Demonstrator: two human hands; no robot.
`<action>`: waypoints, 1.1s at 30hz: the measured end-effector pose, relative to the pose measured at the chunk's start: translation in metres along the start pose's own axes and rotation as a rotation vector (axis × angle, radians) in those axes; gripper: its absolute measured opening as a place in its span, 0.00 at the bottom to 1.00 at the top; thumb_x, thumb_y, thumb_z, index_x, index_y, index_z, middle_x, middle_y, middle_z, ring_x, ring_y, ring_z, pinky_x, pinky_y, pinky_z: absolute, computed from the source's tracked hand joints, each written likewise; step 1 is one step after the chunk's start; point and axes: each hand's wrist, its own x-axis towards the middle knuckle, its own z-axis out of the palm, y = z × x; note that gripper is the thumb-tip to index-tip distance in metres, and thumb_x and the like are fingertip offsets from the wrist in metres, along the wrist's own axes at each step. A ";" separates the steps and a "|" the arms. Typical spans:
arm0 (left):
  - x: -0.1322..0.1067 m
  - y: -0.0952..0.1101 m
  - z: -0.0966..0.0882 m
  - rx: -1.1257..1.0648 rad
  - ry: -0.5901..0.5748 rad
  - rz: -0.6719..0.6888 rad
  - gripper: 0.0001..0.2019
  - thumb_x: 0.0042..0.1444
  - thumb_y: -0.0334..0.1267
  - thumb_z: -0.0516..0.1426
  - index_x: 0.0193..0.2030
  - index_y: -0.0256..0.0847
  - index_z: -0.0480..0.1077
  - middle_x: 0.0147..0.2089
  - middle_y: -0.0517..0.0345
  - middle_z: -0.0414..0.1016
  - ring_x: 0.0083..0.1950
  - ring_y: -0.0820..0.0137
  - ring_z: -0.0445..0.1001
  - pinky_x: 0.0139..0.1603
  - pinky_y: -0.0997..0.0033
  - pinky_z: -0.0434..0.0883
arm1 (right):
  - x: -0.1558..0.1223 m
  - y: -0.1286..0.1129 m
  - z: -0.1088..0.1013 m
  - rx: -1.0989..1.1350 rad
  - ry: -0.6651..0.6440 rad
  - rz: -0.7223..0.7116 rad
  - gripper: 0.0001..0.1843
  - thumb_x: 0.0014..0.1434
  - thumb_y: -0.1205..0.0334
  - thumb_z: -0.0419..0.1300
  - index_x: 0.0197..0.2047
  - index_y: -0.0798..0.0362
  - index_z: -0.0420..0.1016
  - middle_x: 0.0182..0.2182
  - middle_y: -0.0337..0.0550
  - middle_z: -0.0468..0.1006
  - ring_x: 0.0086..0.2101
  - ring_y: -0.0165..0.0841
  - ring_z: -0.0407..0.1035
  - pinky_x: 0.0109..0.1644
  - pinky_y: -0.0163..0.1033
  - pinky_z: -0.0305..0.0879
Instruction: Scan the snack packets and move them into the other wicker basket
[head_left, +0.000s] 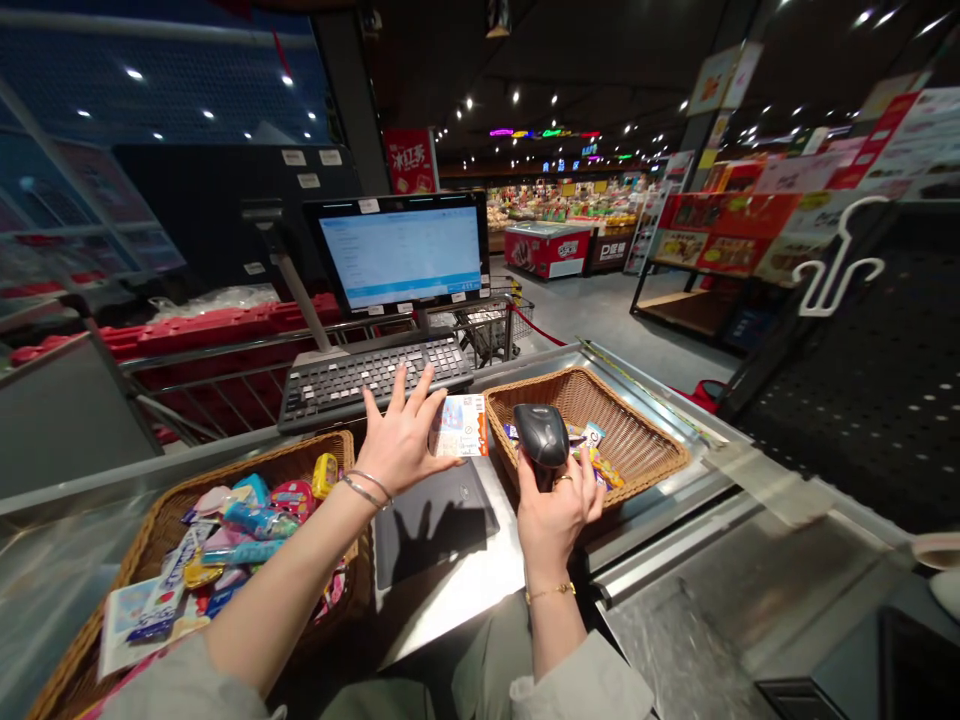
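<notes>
Left hand point(403, 440), splayed, pinches a flat, rectangular printed box point(463, 426); right hand point(553, 512) clamps a smooth, rounded black scanner point(541, 434).

The scanner point(541, 434) looks smooth, glossy plastic, the baskets point(646, 448) rough wicker-like weave, the counter point(60, 550) shiny metal.

the right hand point(556, 512) partly hides the scanner point(541, 434).
</notes>
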 end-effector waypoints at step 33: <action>-0.046 0.003 0.018 -0.089 0.097 -0.141 0.35 0.61 0.56 0.54 0.71 0.42 0.53 0.75 0.44 0.44 0.76 0.47 0.40 0.69 0.31 0.44 | -0.007 -0.004 0.000 0.086 0.036 -0.007 0.31 0.57 0.40 0.60 0.46 0.62 0.77 0.52 0.67 0.75 0.58 0.54 0.65 0.64 0.63 0.53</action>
